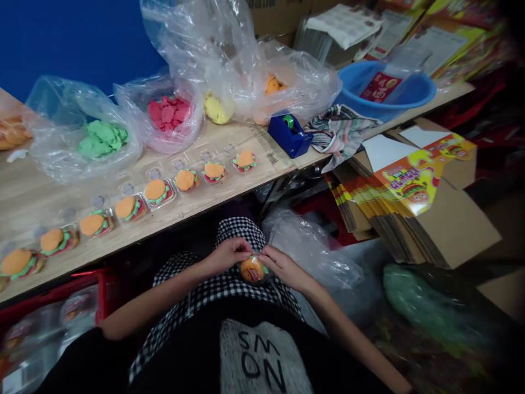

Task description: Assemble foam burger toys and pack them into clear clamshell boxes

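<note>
Above my lap, a small toy burger in a clear plastic case [252,270] is held between both hands. My left hand [229,255] pinches its upper left edge with thumb and fingers pressed together. On the other side, my right hand [284,266] is closed on the upper right edge. A printed label shows on the case's orange top, with a bit of green at its right. On the table, a row of similar burgers [157,191] sits in clear cases, with orange tops over green and red layers. Their transparent lids [155,174] stand open behind them.
Clear bags hold green [102,139], red [169,112], yellow and orange soft pieces. A blue tape dispenser [290,134], a striped cloth [342,131] and a blue basin [414,96] stand to the right. Flat printed cartons [414,186] are stacked lower right; a red crate [101,298] is lower left.
</note>
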Demonstrator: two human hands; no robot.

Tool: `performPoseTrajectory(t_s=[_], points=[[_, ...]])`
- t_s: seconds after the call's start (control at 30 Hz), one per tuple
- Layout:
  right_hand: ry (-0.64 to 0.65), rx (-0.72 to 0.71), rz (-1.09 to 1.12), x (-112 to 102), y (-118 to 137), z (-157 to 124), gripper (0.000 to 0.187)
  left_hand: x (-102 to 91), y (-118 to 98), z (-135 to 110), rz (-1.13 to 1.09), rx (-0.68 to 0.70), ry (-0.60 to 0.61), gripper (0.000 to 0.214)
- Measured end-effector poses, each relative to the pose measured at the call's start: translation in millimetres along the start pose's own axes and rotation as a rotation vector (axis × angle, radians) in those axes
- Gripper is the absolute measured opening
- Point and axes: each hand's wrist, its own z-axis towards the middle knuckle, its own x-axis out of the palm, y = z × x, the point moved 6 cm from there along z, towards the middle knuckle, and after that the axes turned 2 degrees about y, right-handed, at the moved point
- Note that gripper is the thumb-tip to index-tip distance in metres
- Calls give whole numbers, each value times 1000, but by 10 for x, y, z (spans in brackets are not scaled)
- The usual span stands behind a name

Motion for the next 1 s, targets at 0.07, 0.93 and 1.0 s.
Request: performPoseTrajectory(t_s=[0.07,0.93,1.0], points=[[8,-1,20,49,-54,-49,30,48,23,-4,63,8,-5,7],[179,7,-244,-283,208,-204,22,346,-128,131,174,58,62,6],[179,-18,-259,-263,218,-148,23,323,-144,142,185,92,61,6]])
